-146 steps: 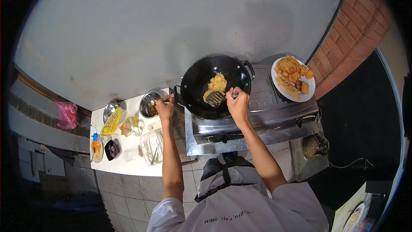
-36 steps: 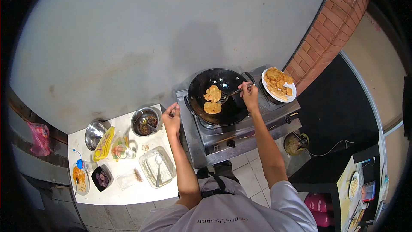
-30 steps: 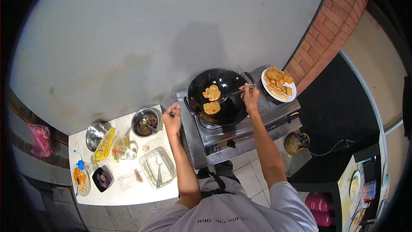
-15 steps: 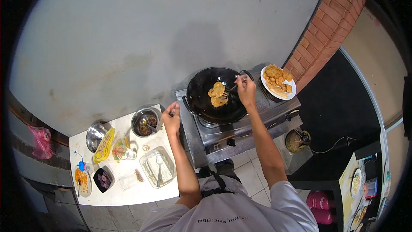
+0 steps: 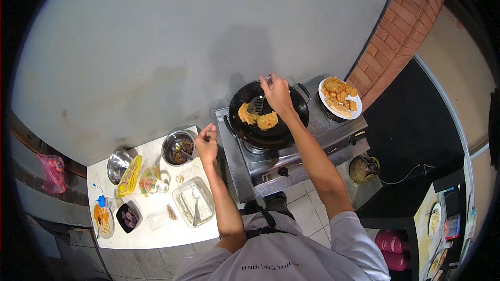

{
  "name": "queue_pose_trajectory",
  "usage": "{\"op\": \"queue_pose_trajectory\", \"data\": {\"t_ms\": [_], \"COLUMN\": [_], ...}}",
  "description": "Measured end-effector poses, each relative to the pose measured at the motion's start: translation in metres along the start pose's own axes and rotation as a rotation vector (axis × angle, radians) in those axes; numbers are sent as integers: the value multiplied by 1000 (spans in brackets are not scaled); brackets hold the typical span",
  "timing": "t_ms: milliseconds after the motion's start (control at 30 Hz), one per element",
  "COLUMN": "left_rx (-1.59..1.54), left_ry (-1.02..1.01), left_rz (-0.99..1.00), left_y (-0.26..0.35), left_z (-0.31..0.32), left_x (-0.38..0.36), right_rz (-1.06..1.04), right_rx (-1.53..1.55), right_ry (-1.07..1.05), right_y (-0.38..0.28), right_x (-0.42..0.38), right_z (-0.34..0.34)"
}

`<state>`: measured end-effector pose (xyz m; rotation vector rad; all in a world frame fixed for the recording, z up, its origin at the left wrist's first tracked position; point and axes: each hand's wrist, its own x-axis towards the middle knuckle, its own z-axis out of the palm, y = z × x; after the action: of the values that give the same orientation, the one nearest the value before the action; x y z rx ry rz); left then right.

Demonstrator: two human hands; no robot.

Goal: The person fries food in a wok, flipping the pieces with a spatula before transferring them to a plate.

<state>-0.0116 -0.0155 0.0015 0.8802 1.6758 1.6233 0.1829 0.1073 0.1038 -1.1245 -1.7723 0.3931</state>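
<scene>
A black wok [image 5: 281, 136] sits on the steel stove, with two golden fritters [image 5: 267, 120] inside it. My right hand [image 5: 277, 93] is wrapped round the handle of a slotted spatula [image 5: 255, 105] over the wok, and the spatula's head touches the left fritter. Left of the wok, my left hand [image 5: 207, 140] hovers near the table's edge with its fingers curled together; what they hold, if anything, is too small to name. A white plate [image 5: 326, 105] of fried pieces rests on the stove's right side.
The white table [image 5: 156, 239] at left bears a metal bowl with a ladle [image 5: 178, 148], an empty-looking bowl [image 5: 119, 166], a yellow packet [image 5: 129, 176], a flour container [image 5: 194, 201] and a black dish [image 5: 128, 217]. A pot [image 5: 362, 170] stands right of the stove.
My right hand has moved left and up with the spatula. The fritters, one above the other before, now lie side by side. My left hand has hardly moved.
</scene>
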Motion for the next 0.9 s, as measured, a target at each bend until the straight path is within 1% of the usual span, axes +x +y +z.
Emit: {"op": "queue_pose_trajectory", "data": {"t_ms": [100, 233, 300, 333, 367, 433, 500, 600, 700, 733, 767, 833, 900], "left_rx": [-2, -11, -20, -21, -30, -39, -48, -22, 12, 16, -4, -22, 0], "left_ry": [0, -9, 18, 14, 10, -2, -24, -20, -33, -35, -40, -45, -48], "left_rz": [17, 23, 84, 83, 65, 48, 57, 49, 83, 83, 68, 51, 47], "left_y": [0, -3, -4, -2, -1, -1, -3, -4, -7, -7, -7, -4, -1], "left_z": [0, 0, 4, 5, 7, 10, 14, 18, 18, 18, 17, 16, 15], "left_x": [1, 2, 3, 2, 0, -1, 0, -1, 0, -1, -1, -3, -3], "right_rz": [30, 29, 53, 72, 74, 216, 257, 365, 357, 409, 414, 334, 356], "right_rx": [46, -4, 28, 48, 45, 131, 109, 187, 195, 215, 217, 228, 248], "right_ry": [-12, 66, 206, 261, 264, 304, 307, 311, 329, 295, 296, 353, 330], "right_y": [2, 21, 44, 51, 58, 69, 74, 70, 69, 69, 71, 75, 73], "right_x": [-1, -8, -13, -17, -22, -36, -51, -72, -87, -91, -93, -97, -101], "right_z": [-3, -13, -13, -14, -13, -12, -9, -3, 4, 4, 6, 8, 4]}}
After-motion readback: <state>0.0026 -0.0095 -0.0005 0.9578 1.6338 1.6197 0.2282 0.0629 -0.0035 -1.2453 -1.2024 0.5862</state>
